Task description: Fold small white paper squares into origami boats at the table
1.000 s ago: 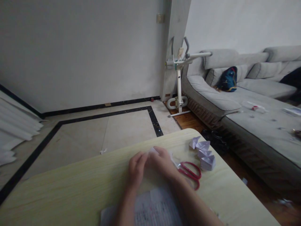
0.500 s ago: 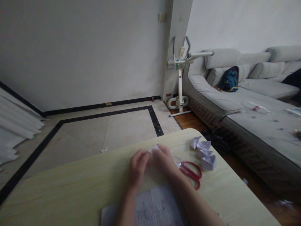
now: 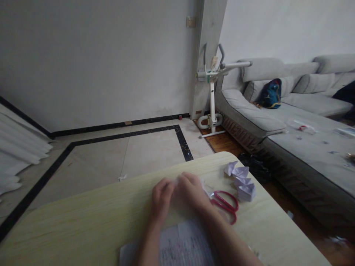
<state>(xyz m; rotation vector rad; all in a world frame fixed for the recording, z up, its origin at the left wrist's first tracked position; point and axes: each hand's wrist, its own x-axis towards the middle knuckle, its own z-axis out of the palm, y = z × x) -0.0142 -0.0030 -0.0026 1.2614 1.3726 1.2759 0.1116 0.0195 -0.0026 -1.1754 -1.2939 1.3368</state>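
Note:
Both hands are close together over the table, closed around a small white piece of paper, most of which my fingers hide. My left hand pinches its left side. On the other side, my right hand is curled over the paper with its fingers bent. Just right of my right hand lie red-handled scissors, their blades partly covered. Beyond them stand several folded white paper shapes in a short row. Under my forearms rests a sheet of paper with writing.
The table's rounded far corner is ahead to the right. Past it stand a white exercise machine and a grey sofa with a blue bag on it. A white curtain hangs at the far left.
My right hand has closed further over the paper and shifted slightly left, so less of the white paper shows. My left hand has barely moved.

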